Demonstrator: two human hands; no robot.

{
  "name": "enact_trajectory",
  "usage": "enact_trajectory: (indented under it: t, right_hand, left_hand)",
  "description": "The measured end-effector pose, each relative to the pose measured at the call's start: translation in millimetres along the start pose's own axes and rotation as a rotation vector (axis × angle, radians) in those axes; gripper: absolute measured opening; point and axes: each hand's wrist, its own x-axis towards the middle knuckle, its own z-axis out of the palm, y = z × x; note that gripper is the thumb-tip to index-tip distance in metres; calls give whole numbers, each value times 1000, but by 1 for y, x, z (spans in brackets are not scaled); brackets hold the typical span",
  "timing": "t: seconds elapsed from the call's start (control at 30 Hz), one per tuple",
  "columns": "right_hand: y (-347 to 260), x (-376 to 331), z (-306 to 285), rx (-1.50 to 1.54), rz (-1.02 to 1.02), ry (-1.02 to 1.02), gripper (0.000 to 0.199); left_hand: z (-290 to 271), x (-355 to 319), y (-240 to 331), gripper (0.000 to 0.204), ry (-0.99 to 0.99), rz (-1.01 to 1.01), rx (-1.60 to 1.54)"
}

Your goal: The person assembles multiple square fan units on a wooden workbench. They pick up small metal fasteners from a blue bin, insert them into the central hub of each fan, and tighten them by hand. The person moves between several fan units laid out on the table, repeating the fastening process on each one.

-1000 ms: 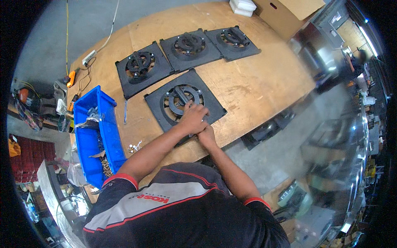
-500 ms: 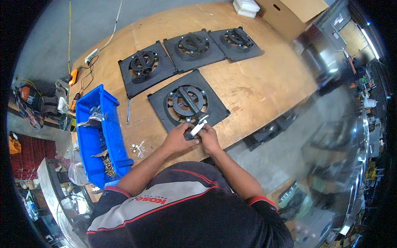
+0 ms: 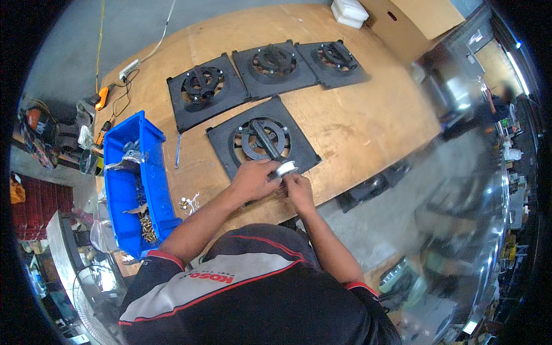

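A black square fan frame point(image 3: 261, 141) lies on the wooden table point(image 3: 345, 109) right in front of me. My left hand point(image 3: 252, 179) and my right hand point(image 3: 299, 190) meet at its near edge and together hold a small silvery round part point(image 3: 286, 169). Three more black fan frames, one point(image 3: 201, 89), another point(image 3: 275, 63) and a third point(image 3: 336, 57), lie in a row farther back.
A blue bin point(image 3: 135, 184) with small metal parts stands at my left. A slim tool point(image 3: 177, 150) lies beside it, with small white bits point(image 3: 190, 202) near the table edge. A cardboard box point(image 3: 411, 20) and white block point(image 3: 349, 10) sit at the far right. Another person point(image 3: 499, 100) stands far off.
Both hands pulled back from the middle of the fan frame toward its near edge, and a silvery round part now shows between them.
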Motion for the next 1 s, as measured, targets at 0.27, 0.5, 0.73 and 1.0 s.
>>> enact_trajectory:
  t: [0.27,0.5,0.73,1.0]
  right_hand:
    - [-68,-16,-47,-639,-680,285,49]
    - [-48,11,-46,-497,-539,258,47]
    - [10,44,-44,-314,-520,255,43]
    - [46,52,-20,118,20,155,30]
  left_hand:
    - [-15,52,25,32,-214,162,289]
    - [-16,85,38,31,-299,88,217]
    - [1,75,-13,50,-196,196,15]
    - [24,52,-19,39,-163,339,233]
